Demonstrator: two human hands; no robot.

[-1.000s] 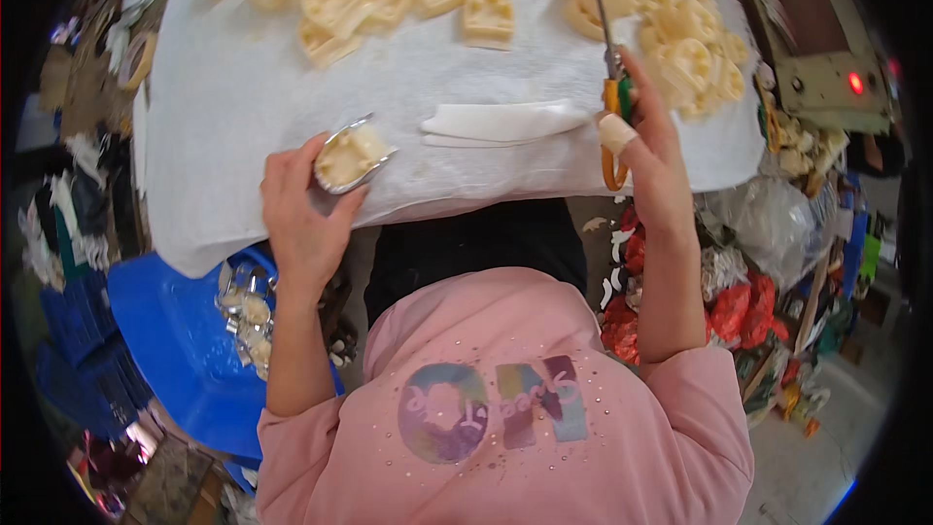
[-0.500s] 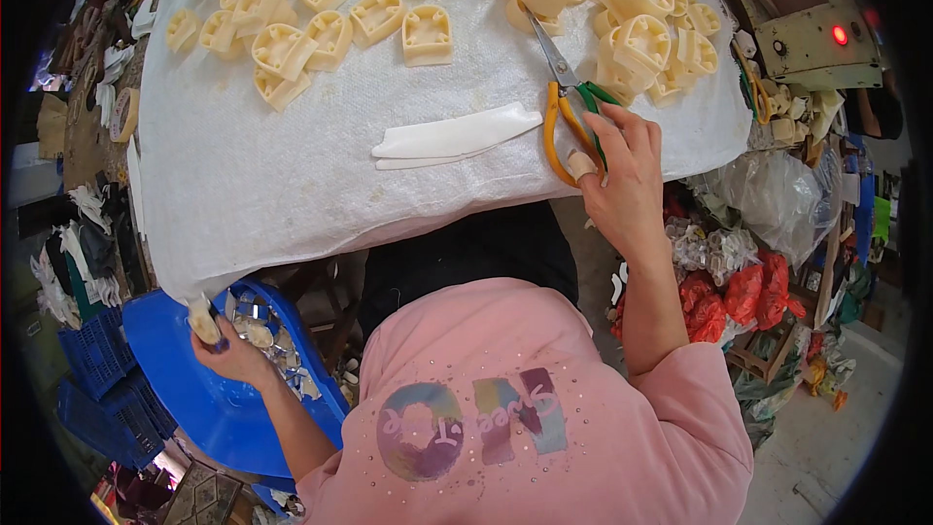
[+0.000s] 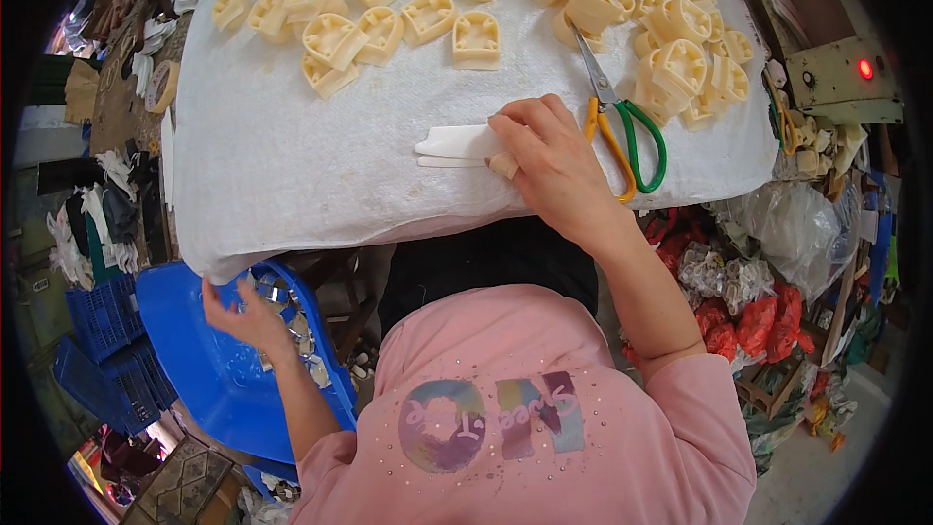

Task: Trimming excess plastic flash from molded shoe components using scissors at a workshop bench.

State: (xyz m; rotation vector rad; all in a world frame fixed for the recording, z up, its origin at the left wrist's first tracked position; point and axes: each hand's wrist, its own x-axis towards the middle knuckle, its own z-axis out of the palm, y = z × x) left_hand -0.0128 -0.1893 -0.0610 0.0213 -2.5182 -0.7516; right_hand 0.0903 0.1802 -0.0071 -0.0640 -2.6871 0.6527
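Under the right hand (image 3: 549,160) lie white strips (image 3: 457,144).

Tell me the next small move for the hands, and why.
Probably close the right hand on the white strips it already touches on the white cloth. The scissors lie free beside it, and the left hand is down in the blue bin among small metal pieces.
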